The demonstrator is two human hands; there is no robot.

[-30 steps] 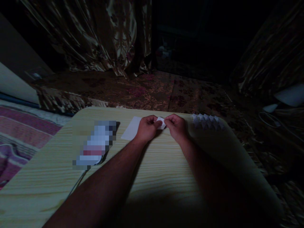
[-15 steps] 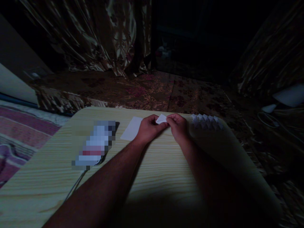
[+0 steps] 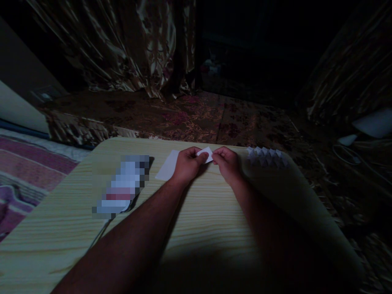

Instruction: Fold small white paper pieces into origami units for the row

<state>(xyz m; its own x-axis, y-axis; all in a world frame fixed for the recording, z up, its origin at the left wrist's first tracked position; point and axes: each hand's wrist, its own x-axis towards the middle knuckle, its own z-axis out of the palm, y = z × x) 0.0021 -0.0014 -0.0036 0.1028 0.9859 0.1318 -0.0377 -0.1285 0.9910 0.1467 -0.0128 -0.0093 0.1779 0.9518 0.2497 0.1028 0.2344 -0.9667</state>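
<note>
A small folded piece of white paper (image 3: 209, 154) is held between my two hands near the far edge of the table. My left hand (image 3: 187, 164) pinches it from the left, thumb lying on top. From the right, the fingertips of my right hand (image 3: 226, 161) close on its corner. Flat white paper (image 3: 167, 166) lies beside my left hand, partly covered by it. To the right of my right hand stand several small folded paper pieces (image 3: 266, 157) with pointed tops, set in rows.
On the left of the pale wooden table (image 3: 202, 228) lies a pixelated phone-like object (image 3: 122, 183) with a white cable (image 3: 98, 237). Beyond the table is a patterned fabric-covered ledge (image 3: 183, 116) below curtains (image 3: 159, 49). A white lamp-like object (image 3: 375, 122) is at far right.
The folded paper has turned in my fingers; its pointed triangle now shows as a tilted four-sided shape. My left thumb has moved onto it, and my right fingers have shifted slightly left.
</note>
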